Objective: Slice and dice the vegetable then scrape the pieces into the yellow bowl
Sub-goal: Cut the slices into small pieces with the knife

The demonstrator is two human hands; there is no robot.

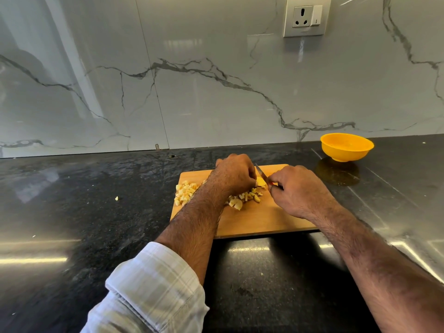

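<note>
A wooden cutting board (259,219) lies on the black counter. My left hand (234,174) holds down a pale yellow vegetable piece (261,181) with curled fingers. My right hand (299,189) grips a knife (260,171) by its orange handle, and the blade slants up just right of that piece. Diced pieces lie in one pile (185,192) at the board's left edge and another pile (245,199) below my left hand. The yellow bowl (346,146) stands apart at the back right; nothing shows inside it.
One stray bit (117,198) lies on the black counter (96,212) left of the board. A marble backsplash with a wall socket (305,16) rises behind. My left sleeve (153,289) is rolled up near the bottom.
</note>
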